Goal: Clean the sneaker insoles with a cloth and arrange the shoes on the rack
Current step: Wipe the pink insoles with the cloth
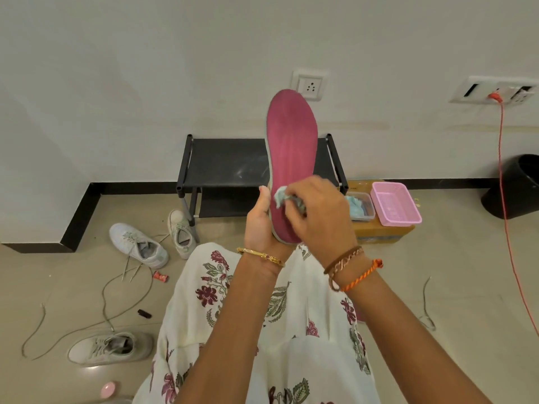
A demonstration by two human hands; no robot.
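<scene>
Wiping down the pink insole (291, 158)

Left hand (260, 225) grips the heel end, holding it upright in front of the black shoe rack (224, 164); right hand (318, 211) has fingers bunched around a pale cloth (281, 196), pressing it on the insole. White sneakers (137, 246) sit on the floor, left.

Sat against a plain white wall (145, 68) with a black skirting (81, 211), two socket plates (309, 86) above, a glossy beige tiled floor (466, 272) below, a black bin (516, 185) at right.
</scene>
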